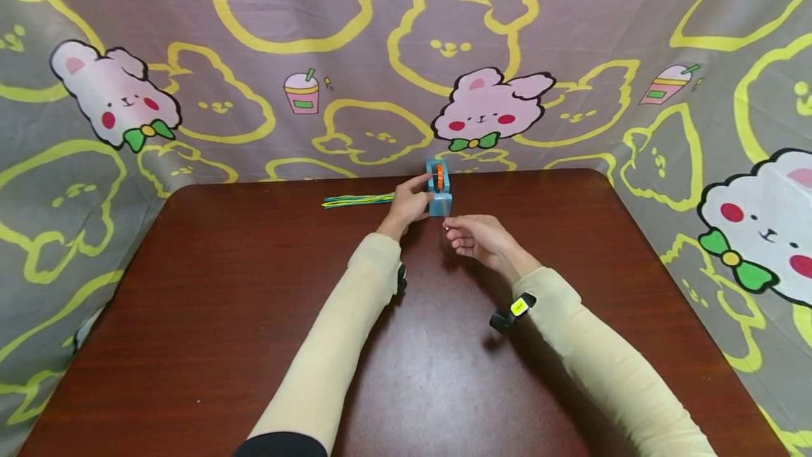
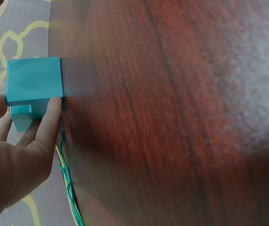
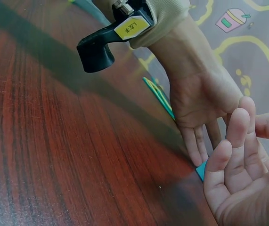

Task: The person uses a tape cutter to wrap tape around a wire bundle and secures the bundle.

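Note:
A blue tape dispenser (image 1: 439,209) with an orange hub (image 1: 440,176) stands near the table's far edge. My left hand (image 1: 408,206) holds it from its left side. In the left wrist view, fingertips press along the edge of the dispenser's flat end (image 2: 34,80). Just in front, my right hand (image 1: 483,238) pinches the end of a clear strip of tape (image 1: 447,209), which stretches from the dispenser's front toward me. The right wrist view shows the right hand's fingers (image 3: 237,129) curled in, hiding most of the dispenser (image 3: 200,170).
Thin green and yellow strands (image 1: 358,199) lie in a bundle left of the dispenser, running behind my left hand. A patterned cloth (image 1: 368,76) hangs right behind the brown table (image 1: 209,302) and along both sides. Each wrist carries a black camera band (image 1: 505,319).

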